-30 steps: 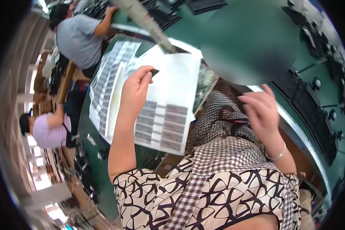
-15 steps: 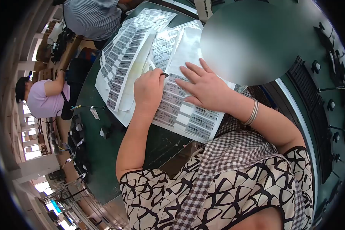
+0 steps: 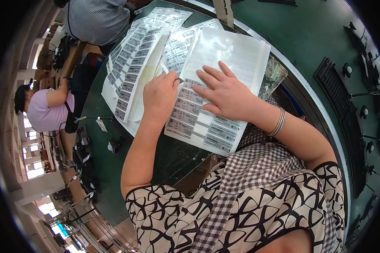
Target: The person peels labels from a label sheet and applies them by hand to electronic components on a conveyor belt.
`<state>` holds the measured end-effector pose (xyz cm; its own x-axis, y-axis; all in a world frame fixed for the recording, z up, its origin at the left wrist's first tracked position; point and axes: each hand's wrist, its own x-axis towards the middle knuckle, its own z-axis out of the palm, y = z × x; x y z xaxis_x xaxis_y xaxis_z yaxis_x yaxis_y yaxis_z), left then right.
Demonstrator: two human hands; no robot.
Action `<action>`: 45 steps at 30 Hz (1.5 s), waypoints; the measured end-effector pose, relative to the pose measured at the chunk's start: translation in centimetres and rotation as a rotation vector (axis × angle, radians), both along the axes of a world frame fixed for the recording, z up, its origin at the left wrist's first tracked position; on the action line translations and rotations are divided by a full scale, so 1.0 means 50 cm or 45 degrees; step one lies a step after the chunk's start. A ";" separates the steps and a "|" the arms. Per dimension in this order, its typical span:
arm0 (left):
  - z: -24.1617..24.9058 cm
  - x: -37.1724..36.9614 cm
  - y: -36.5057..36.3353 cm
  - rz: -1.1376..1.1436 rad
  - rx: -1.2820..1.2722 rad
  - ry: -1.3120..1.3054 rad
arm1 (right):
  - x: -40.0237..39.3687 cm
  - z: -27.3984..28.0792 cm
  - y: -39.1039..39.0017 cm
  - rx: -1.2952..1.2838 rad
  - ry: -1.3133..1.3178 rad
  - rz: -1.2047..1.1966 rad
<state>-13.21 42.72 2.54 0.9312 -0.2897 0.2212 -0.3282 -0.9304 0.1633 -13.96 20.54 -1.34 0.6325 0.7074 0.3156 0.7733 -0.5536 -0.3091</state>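
My right hand (image 3: 228, 97) lies flat, fingers spread, on the label sheet (image 3: 209, 122); my left hand (image 3: 159, 95) is curled nearly closed at its left edge, and I cannot tell what it pinches. Printed sheets (image 3: 140, 61) lie left of the label sheet, the green worktop (image 3: 171, 162) beneath. If my right hand slipped, the label sheet could slide and crease.
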 end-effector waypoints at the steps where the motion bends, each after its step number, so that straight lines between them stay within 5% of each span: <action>1: 0.000 -0.001 0.000 -0.001 -0.018 0.014 | -0.001 0.001 0.000 -0.003 0.002 0.000; 18: 0.015 0.010 0.004 0.090 -0.218 0.324 | 0.004 0.010 0.000 0.045 0.027 -0.014; 22: 0.013 -0.002 -0.013 0.115 -0.076 0.176 | 0.031 0.025 0.001 0.026 0.146 -0.023; 27: -0.006 -0.017 -0.018 -0.071 0.117 -0.191 | 0.054 0.065 0.004 -0.092 0.445 -0.077; 30: 0.055 -0.074 -0.065 -0.443 0.076 -0.093 | 0.081 0.060 0.000 -0.022 0.576 -0.079; 35: 0.208 -0.155 -0.163 -1.178 -0.629 0.591 | 0.109 0.061 0.008 0.069 0.759 -0.078; 36: 0.217 -0.160 -0.166 -1.028 -0.816 0.701 | 0.109 0.054 0.001 0.072 0.750 -0.061; 39: 0.234 -0.154 -0.186 -0.423 -1.105 0.780 | 0.115 0.046 -0.051 0.450 0.801 -0.138; 41: 0.219 -0.117 -0.197 -0.151 -0.998 0.641 | 0.110 0.043 -0.129 1.189 1.071 -0.315; 43: 0.216 -0.085 -0.211 -0.139 -0.913 0.480 | 0.063 0.054 -0.242 1.751 1.059 -0.595; 45: 0.218 -0.064 -0.230 -0.150 -0.823 0.330 | -0.017 0.041 -0.338 1.930 0.987 -0.793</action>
<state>-16.43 31.22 13.44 0.9476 -0.2772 0.1585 -0.2967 -0.5812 0.7578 -14.83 3.62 0.72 0.9646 -0.2537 -0.0722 0.0365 0.3995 -0.9160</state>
